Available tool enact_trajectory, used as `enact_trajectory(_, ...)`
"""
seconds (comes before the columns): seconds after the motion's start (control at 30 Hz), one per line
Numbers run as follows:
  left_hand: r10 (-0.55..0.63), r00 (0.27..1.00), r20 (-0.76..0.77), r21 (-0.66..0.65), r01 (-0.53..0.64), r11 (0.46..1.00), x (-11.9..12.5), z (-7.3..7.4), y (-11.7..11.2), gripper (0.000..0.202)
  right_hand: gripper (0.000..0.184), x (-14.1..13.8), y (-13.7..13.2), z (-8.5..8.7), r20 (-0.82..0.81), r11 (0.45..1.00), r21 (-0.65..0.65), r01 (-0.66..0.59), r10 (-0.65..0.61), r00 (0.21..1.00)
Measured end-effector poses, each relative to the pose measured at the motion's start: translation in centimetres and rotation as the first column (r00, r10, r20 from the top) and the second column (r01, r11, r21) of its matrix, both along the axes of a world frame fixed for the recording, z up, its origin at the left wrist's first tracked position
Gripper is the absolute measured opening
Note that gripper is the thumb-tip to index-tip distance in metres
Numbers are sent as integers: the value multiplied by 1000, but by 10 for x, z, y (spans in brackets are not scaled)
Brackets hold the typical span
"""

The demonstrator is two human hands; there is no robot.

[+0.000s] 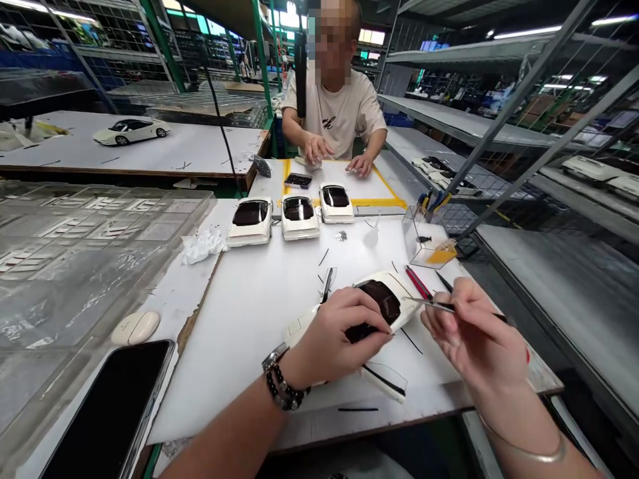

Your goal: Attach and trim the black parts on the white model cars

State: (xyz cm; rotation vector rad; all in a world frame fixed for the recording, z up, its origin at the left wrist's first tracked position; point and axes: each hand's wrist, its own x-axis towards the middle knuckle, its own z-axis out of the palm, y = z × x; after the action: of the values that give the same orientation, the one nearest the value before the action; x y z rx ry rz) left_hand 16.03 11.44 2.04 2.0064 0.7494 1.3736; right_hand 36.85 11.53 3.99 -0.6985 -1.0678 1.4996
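Note:
A cream model car (394, 283) with a dark cabin and its doors spread wide sits before me on the white table. Across its middle lies my left hand (344, 329), closed on the car, thumb and forefinger meeting near the cabin's edge. Whether a small part is pinched there is too small to tell. In my right hand (479, 326) is a pair of tweezers (439, 305), dark-handled with a thin metal tip. That tip touches or hovers just over the car's cream end panel. One open door (384, 382) shows below my left hand.
Three similar model cars (300, 216) stand in a row farther back. A clear tool box (429, 236) and a red pen-like tool (418, 282) are at right. At left lie a phone (112, 409), an earbud case (136, 328) and plastic trays (94, 226). A co-worker (334, 113) sits opposite.

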Motion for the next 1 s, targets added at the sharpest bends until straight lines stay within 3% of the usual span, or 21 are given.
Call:
enact_trajectory(0.13,-4,999,38,-42,6,999,0,1,0,4,16,-1,-30,-8,-8,999,29,14,-14,1000)
enact_trajectory(0.27,-16,996,83,-33,19,999,0,2,-1,3,12,1,-42,-9,-14,999,41,1,0,1000)
enact_trajectory(0.57,12,988,154,77,-24,997,4,7,-6,6,12,-11,-48,-6,-29,998,69,-7,9,1000)
enact_trajectory(1.0,22,989,143,78,-33,996,4,7,-7,5,13,-10,-46,-8,-30,998,54,-18,20,999)
